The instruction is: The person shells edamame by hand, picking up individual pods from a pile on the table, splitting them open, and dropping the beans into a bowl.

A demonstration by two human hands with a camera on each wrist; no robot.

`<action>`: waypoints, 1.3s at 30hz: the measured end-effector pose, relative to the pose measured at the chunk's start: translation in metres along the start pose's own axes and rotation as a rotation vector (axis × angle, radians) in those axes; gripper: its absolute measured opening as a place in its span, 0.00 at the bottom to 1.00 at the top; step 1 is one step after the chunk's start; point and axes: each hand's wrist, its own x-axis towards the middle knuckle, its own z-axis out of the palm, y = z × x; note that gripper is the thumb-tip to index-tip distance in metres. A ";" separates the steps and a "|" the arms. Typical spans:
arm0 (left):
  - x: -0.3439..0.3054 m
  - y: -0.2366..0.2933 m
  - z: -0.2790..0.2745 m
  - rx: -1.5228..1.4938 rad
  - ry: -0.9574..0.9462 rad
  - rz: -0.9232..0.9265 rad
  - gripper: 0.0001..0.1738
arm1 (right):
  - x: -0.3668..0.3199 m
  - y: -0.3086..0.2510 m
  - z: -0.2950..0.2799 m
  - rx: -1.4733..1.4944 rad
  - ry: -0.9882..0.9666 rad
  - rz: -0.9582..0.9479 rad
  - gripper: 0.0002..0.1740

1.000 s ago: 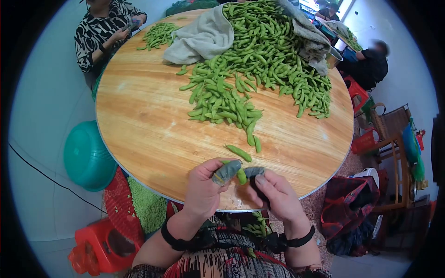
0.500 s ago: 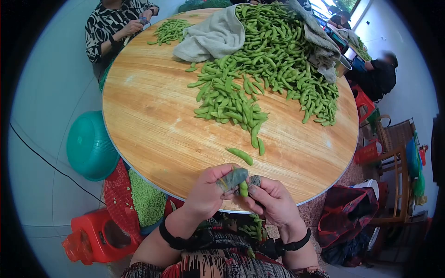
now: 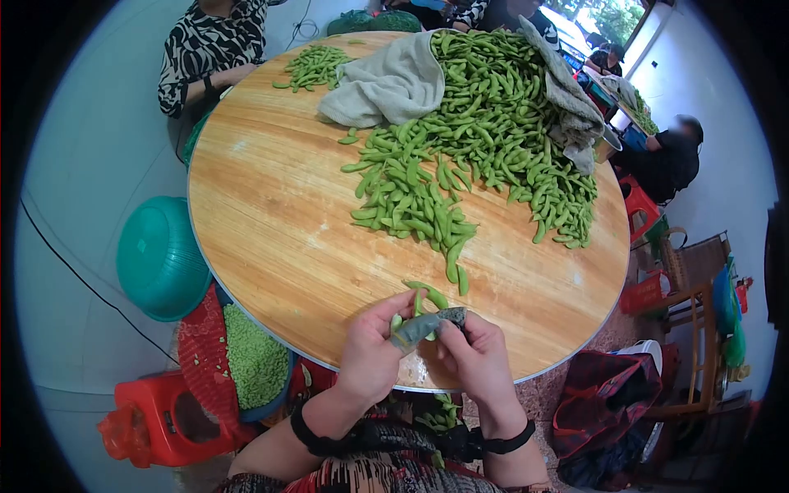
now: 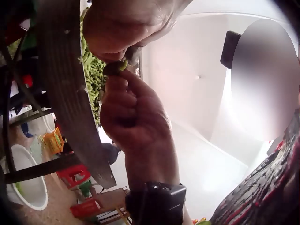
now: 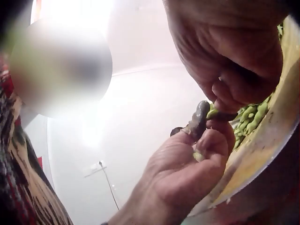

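Note:
Over the near table edge, my left hand point(image 3: 370, 355) pinches a green pod point(image 3: 419, 302) with its thumb and curled fingers. The thumb wears a grey-green cover point(image 3: 415, 330). A pale bean point(image 5: 198, 156) lies in the curled fingers of that hand, as the right wrist view shows. My right hand point(image 3: 483, 360) meets it from the right, fingertips pinching the pod's other end, which is partly hidden by the covered thumb. Just beyond the fingertips lies a single pod point(image 3: 431, 294). Farther back is a loose group of pods point(image 3: 411, 205).
A large pod heap point(image 3: 493, 107) with grey cloths point(image 3: 386, 82) covers the table's point(image 3: 271, 214) far side. Shelled beans point(image 3: 255, 357) fill a container below left, near a teal basin point(image 3: 164, 259) and red stool point(image 3: 164, 419). People sit beyond the table.
The left covered thumb has swung across toward the right fingertips, and a pod end now stands up above it. A pale bean shows in the left hand. The head view has shifted slightly.

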 end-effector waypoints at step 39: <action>0.027 0.034 -0.026 0.684 -0.540 0.511 0.14 | 0.011 0.010 0.014 1.245 -0.322 0.316 0.07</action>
